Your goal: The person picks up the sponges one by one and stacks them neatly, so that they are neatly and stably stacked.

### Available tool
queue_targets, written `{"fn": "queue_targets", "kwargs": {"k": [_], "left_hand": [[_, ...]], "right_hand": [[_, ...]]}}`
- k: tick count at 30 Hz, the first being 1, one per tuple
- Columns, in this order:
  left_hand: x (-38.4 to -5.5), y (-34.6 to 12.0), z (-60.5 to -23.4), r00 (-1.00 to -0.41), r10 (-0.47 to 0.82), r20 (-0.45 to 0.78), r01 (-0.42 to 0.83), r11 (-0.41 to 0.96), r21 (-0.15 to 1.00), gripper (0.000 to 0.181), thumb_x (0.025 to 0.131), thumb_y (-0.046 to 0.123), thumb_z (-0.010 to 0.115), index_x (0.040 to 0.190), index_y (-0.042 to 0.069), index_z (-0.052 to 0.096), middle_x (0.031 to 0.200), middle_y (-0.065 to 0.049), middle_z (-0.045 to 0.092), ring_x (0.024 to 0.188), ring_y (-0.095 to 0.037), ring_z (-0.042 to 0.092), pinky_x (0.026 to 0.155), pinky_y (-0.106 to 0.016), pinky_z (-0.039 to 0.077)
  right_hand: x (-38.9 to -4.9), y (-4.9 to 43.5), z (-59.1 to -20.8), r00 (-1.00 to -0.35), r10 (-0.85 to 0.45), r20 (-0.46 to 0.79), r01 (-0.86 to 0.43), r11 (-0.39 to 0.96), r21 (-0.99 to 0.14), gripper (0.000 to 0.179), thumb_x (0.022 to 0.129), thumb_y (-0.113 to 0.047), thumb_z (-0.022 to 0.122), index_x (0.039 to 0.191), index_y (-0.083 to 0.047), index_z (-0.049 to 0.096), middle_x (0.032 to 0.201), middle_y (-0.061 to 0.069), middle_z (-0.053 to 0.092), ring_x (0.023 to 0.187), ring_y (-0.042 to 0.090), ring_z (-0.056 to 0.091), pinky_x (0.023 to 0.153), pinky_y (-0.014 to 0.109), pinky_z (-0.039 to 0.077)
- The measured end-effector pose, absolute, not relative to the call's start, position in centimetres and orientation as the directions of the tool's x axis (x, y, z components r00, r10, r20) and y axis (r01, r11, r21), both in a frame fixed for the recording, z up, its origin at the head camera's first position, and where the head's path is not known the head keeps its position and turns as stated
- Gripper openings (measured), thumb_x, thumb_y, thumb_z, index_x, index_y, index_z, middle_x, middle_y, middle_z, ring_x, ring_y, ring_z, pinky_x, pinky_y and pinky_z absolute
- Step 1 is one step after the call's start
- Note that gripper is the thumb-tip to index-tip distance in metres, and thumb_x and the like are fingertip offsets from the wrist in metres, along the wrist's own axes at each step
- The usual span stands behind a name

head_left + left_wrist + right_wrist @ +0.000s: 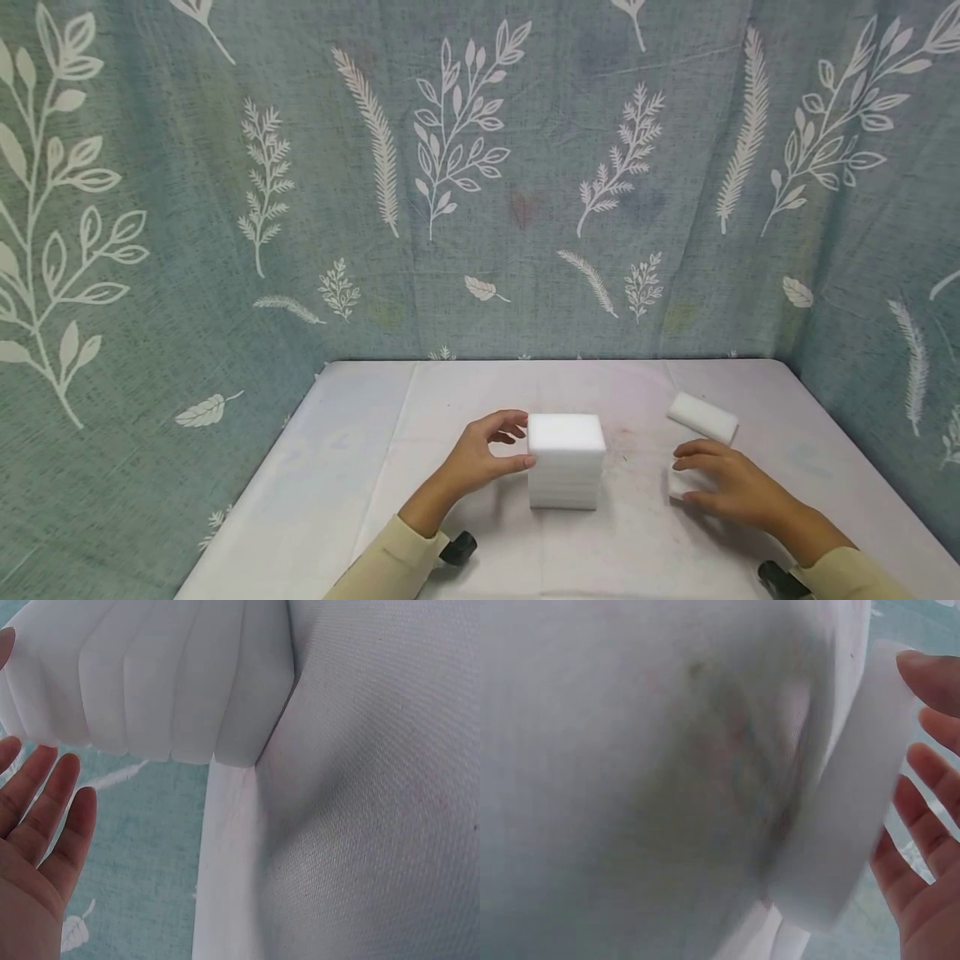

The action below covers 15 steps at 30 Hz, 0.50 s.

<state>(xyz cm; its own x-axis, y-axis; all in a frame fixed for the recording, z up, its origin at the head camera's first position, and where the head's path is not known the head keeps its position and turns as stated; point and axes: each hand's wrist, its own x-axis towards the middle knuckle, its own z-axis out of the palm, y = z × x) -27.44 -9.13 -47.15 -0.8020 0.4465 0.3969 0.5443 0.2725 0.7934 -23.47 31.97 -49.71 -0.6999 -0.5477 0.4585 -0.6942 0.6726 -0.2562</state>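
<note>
A stack of several white sponges (pixel 564 467) stands upright on the table, its layers showing as parallel seams in the left wrist view. My left hand (pixel 487 454) is at the stack's left side, thumb tip at the near corner and loosely bent fingers by the far one. In the left wrist view, those fingers (pixel 64 802) spread beside the layers. Further right, my right hand (pixel 731 483) holds a single white sponge (pixel 847 802) between thumb and fingers, mostly covered by the hand from above. Another white sponge (pixel 703 417) lies flat just beyond that hand.
The table (pixel 450 392) has a pale cloth over it. Behind and along both sides hangs a blue-green curtain (pixel 517 167) with white leaf prints. Each wrist carries a small black camera, the left one (pixel 459 548) close over the tabletop.
</note>
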Motion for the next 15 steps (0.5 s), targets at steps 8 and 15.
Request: {"fn": "queue_targets", "kwargs": {"k": [8, 15], "left_hand": [[-27.7, -9.4, -47.5, -0.801, 0.449, 0.396, 0.551, 0.297, 0.78, 0.059, 0.077, 0.033, 0.083, 0.127, 0.013, 0.06, 0.113, 0.006, 0.063, 0.101, -0.017, 0.062, 0.089, -0.037, 0.052], [-27.6, -9.5, -47.4, -0.808, 0.443, 0.388, 0.544, 0.308, 0.781, 0.057, 0.077, 0.035, 0.083, 0.127, 0.018, 0.06, 0.113, 0.008, 0.063, 0.101, -0.015, 0.062, 0.088, -0.034, 0.052]], "right_hand": [[-23.3, 32.6, -49.3, -0.71, -0.574, 0.408, -0.682, 0.704, -0.196, 0.036, 0.069, -0.027, 0.089, 0.099, -0.018, 0.072, 0.111, -0.002, 0.062, 0.102, 0.022, 0.059, 0.079, 0.037, 0.052], [-22.6, 34.4, -49.2, -0.736, -0.543, 0.405, -0.649, 0.735, -0.196, 0.037, 0.068, -0.031, 0.089, 0.099, -0.02, 0.073, 0.105, -0.008, 0.063, 0.097, 0.017, 0.059, 0.078, 0.036, 0.052]]}}
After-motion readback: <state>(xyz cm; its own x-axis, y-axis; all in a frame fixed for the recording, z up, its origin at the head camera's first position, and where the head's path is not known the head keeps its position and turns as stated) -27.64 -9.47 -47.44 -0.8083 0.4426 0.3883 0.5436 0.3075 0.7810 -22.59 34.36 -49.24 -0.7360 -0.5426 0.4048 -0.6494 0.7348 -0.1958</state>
